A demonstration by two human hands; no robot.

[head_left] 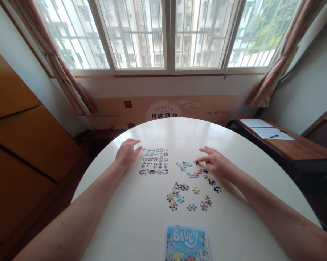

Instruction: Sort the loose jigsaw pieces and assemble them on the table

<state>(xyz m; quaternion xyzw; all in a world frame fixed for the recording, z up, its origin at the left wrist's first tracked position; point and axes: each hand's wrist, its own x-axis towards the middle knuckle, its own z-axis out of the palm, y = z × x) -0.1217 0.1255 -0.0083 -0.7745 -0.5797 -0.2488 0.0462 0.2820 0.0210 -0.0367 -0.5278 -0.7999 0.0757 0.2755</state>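
My left hand [126, 153] rests at the upper left of a grid of jigsaw pieces [154, 159], its thumb and forefinger apart beside the top row. The grid's pieces are partly joined, with gaps between rows. On the other side, my right hand [215, 161] reaches with its forefinger to a small puzzle piece [195, 162] at the top of a loose arc of pieces. Its other fingers are partly spread. Below lie scattered loose pieces [176, 194], among them a yellow piece [195, 189] and a pair of pale blue pieces [191, 207].
A blue picture card reading "Bluey" [187, 243] lies near the front of the round white table [130, 217]. Papers [269, 133] and pens sit on a wooden side table [307, 146] at right. A printed board [163, 108] stands behind, under the window.
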